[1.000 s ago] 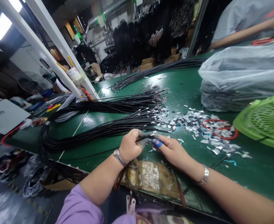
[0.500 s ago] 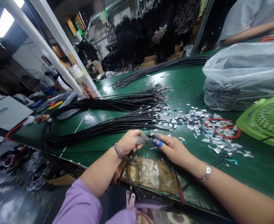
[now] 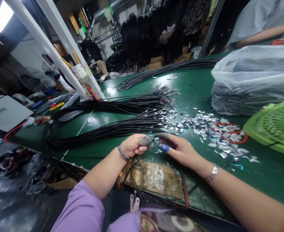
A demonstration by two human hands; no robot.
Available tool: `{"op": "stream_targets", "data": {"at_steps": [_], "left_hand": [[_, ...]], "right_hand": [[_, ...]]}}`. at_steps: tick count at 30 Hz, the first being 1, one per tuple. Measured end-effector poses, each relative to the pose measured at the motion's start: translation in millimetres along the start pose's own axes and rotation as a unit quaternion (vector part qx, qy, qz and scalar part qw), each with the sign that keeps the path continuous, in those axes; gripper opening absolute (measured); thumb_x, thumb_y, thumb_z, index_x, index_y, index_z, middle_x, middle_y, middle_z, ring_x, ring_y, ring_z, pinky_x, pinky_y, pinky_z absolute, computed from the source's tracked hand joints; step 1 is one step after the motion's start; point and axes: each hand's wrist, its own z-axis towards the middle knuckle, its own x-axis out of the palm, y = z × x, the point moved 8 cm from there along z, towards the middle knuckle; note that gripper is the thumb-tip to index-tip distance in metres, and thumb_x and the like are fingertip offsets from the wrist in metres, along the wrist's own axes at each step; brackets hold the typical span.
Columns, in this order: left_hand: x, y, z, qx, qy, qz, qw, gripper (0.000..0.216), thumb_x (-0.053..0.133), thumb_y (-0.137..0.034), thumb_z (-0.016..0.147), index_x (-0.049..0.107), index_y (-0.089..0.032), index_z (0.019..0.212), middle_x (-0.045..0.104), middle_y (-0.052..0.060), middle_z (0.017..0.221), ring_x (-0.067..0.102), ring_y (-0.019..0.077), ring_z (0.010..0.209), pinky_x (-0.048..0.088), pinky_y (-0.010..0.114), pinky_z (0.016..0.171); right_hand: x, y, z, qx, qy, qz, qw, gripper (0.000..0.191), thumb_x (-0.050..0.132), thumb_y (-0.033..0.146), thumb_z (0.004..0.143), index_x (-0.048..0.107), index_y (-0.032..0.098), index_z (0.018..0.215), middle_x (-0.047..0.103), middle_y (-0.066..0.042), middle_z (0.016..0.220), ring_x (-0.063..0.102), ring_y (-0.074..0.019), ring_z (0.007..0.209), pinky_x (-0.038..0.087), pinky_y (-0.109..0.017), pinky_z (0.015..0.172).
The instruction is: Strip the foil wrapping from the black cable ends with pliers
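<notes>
My left hand (image 3: 132,145), with grey finger covers, pinches a black cable; its short end (image 3: 155,139) pokes out past the fingertips. Just to the right, my right hand (image 3: 184,153) has its thumb and index finger apart. Blue tape wraps that thumb, and a grey cover is on the index finger, which is close to the cable end; I cannot tell whether they touch. Beyond both hands lies a bundle of black cables (image 3: 108,130) with stripped ends. Below them a worn wooden board (image 3: 161,180) with clear tape sits at the table edge.
Foil and plastic scraps (image 3: 200,124) are scattered around a red ring (image 3: 238,140) on the green table (image 3: 192,83). To the right stand a green plastic basket (image 3: 274,129) and a plastic-wrapped stack (image 3: 250,80). Another person's arm (image 3: 265,35) shows behind. White posts (image 3: 69,48) rise at left.
My right thumb and index finger have parted and come off the cable end, which now shows between the hands. My left hand keeps its pinch. The view has shifted slightly.
</notes>
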Motion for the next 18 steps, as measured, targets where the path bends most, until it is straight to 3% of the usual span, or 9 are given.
{"op": "stream_targets", "data": {"at_steps": [3, 7, 9, 12, 14, 18], "left_hand": [[0, 0, 0, 0.003, -0.021, 0.063, 0.998, 0.042, 0.071, -0.052, 0.063, 0.052, -0.014, 0.065, 0.034, -0.01, 0.034, 0.019, 0.0012, 0.028, 0.008, 0.017, 0.032], [-6, -1, 1, 0.037, -0.079, 0.198, 0.976, 0.043, 0.066, -0.055, 0.067, 0.055, -0.013, 0.069, 0.038, -0.008, 0.041, 0.026, 0.0029, 0.034, 0.017, 0.018, 0.037], [-5, -9, 0, 0.103, -0.1, 0.294, 0.945, 0.04, 0.064, -0.052, 0.07, 0.057, -0.013, 0.07, 0.043, -0.006, 0.048, 0.034, 0.005, 0.043, 0.025, 0.019, 0.043], [5, -23, -8, 0.206, -0.109, 0.449, 0.863, 0.029, 0.059, -0.042, 0.078, 0.062, -0.014, 0.071, 0.051, -0.002, 0.058, 0.041, 0.0081, 0.055, 0.03, 0.02, 0.053], [11, -27, -13, 0.236, -0.104, 0.515, 0.818, 0.025, 0.056, -0.037, 0.082, 0.064, -0.015, 0.07, 0.054, -0.001, 0.062, 0.044, 0.0095, 0.058, 0.031, 0.021, 0.056], [17, -31, -16, 0.255, -0.09, 0.556, 0.786, 0.027, 0.055, -0.037, 0.083, 0.064, -0.017, 0.068, 0.056, 0.0, 0.061, 0.046, 0.011, 0.057, 0.032, 0.022, 0.056]], "right_hand": [[-4, -7, 0, 0.038, -0.026, 0.051, 0.998, 0.034, 0.057, 0.048, 0.079, 0.066, 0.021, 0.097, 0.071, -0.005, 0.082, 0.065, -0.0212, 0.075, 0.054, -0.033, 0.067], [-3, -8, -1, 0.052, -0.022, 0.031, 0.998, 0.027, 0.054, 0.045, 0.079, 0.062, 0.02, 0.073, 0.065, -0.003, 0.067, 0.058, -0.0172, 0.062, 0.049, -0.029, 0.058], [-2, -9, 0, 0.066, -0.01, 0.011, 0.998, 0.028, 0.053, 0.045, 0.079, 0.058, 0.02, 0.067, 0.061, -0.001, 0.063, 0.053, -0.0149, 0.057, 0.044, -0.027, 0.054], [3, -13, 0, 0.097, 0.023, 0.035, 0.994, 0.035, 0.054, 0.051, 0.077, 0.053, 0.02, 0.061, 0.055, 0.001, 0.057, 0.046, -0.0124, 0.053, 0.039, -0.025, 0.051], [10, -20, -2, 0.137, 0.057, 0.082, 0.986, 0.04, 0.054, 0.056, 0.075, 0.051, 0.02, 0.06, 0.05, 0.003, 0.052, 0.041, -0.0106, 0.049, 0.034, -0.024, 0.046], [21, -29, -9, 0.209, 0.084, 0.15, 0.963, 0.044, 0.058, 0.061, 0.071, 0.049, 0.02, 0.059, 0.045, 0.005, 0.05, 0.033, -0.0082, 0.045, 0.025, -0.022, 0.04]]}}
